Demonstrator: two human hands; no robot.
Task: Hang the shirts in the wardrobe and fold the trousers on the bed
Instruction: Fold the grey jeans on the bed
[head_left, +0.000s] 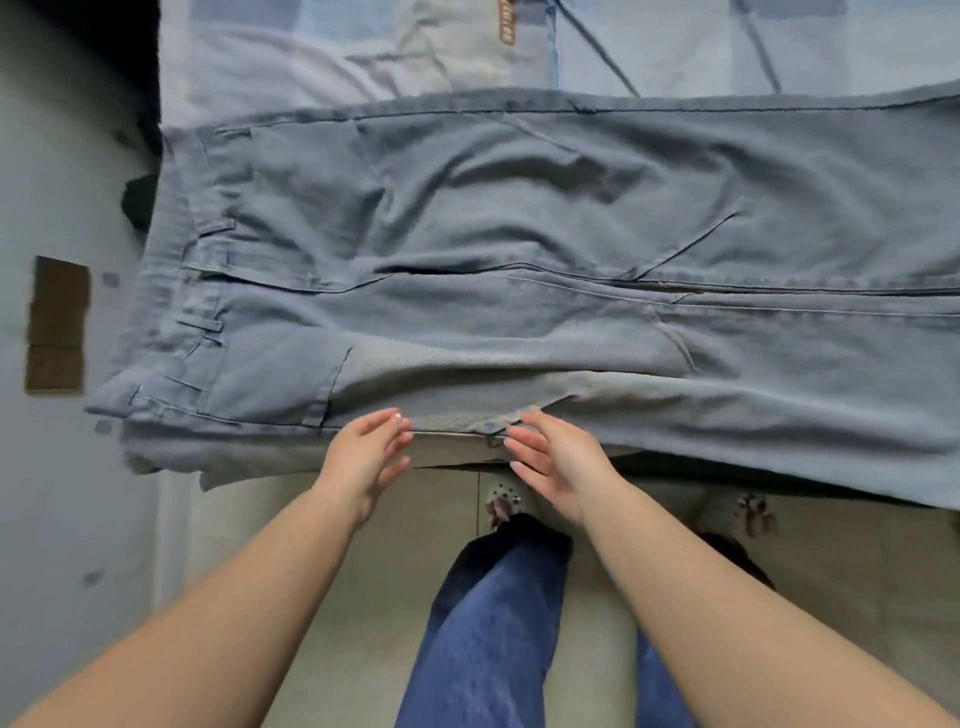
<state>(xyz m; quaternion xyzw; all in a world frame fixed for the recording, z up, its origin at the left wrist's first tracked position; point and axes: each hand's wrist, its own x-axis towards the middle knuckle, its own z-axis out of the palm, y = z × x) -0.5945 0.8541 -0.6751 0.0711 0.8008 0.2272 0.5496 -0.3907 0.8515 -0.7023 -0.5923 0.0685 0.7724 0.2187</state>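
Here we are over the bed (363, 57) with its pale blue patterned sheet, and the grey-blue cotton trousers (519, 249) lie spread flat across it, waistband out at nine o'clock, legs running off toward three. Both hands sit at six o'clock on the near edge of the cloth. The left hand (363, 457) has relaxed, nearly straight fingers with the tips at the hem edge; the right hand (550, 462) is much the same, fingers extended and resting against the fabric, gripping nothing.

The risk, as I read it: that near edge hangs over the side of the bed above the tiled floor (649, 545), so a loose lift could let the cloth slide off. The creases toward twelve o'clock may also get folded in if they aren't smoothed first.
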